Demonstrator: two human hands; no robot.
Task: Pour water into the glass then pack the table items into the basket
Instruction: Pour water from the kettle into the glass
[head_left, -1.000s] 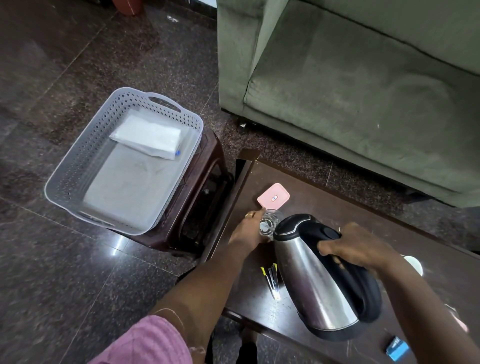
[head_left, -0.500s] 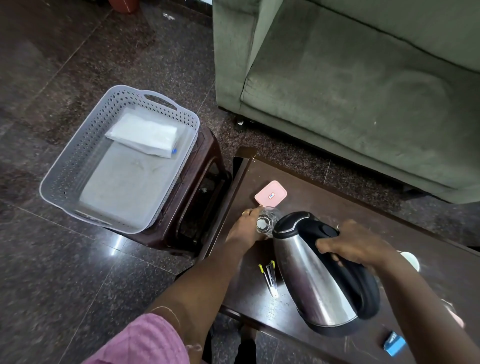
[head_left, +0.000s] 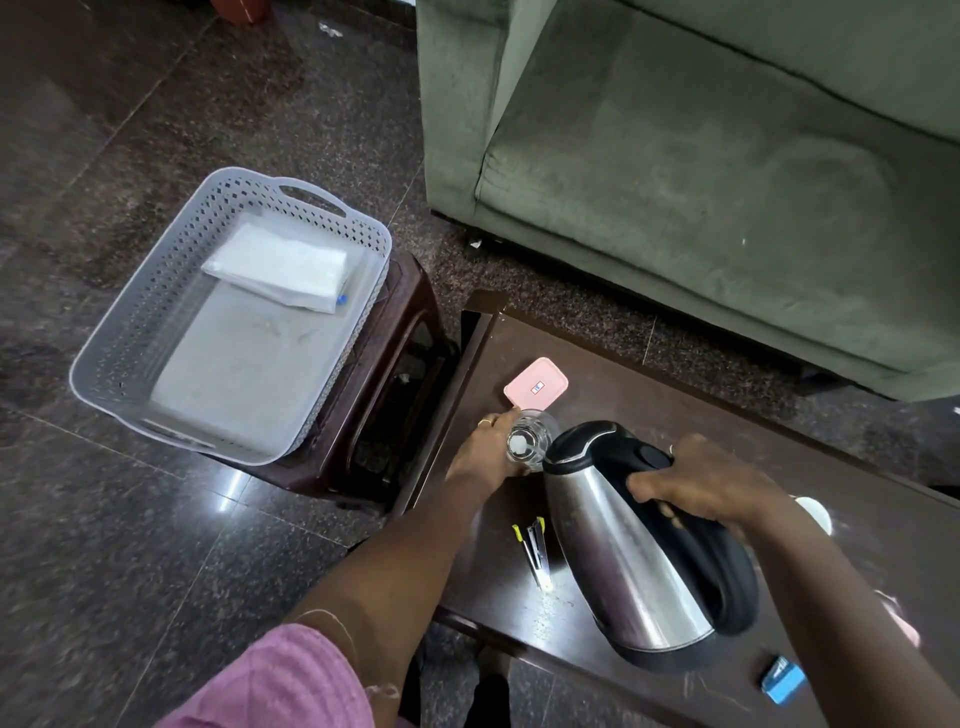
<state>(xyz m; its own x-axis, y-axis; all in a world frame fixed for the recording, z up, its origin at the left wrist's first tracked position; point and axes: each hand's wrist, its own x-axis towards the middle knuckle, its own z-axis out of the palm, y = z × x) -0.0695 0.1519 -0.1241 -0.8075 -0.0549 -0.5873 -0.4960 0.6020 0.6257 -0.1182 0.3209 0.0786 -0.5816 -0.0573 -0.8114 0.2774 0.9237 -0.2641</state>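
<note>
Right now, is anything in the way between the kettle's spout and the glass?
Nothing visible. The tilted kettle, gripped by the right hand, has its spout right beside the open glass. The left hand holds the glass's side, not over its mouth.

Your dark brown table (head_left: 675, 415) stood on the speckled stone floor (head_left: 130, 545), in front of the green sofa (head_left: 675, 182). Near its left end lay a flat pink square piece (head_left: 536, 387), and touching its near corner stood the glass (head_left: 527, 441). A stapler (head_left: 535, 551) with yellow trim lay closer to your edge. Toward your near right lay a small blue object (head_left: 782, 680), and farther right sat a white round thing (head_left: 815, 512), partly hidden. Just left of the table, a dark stool (head_left: 410, 338) stood on the floor and carried the grey basket (head_left: 104, 332).
</note>
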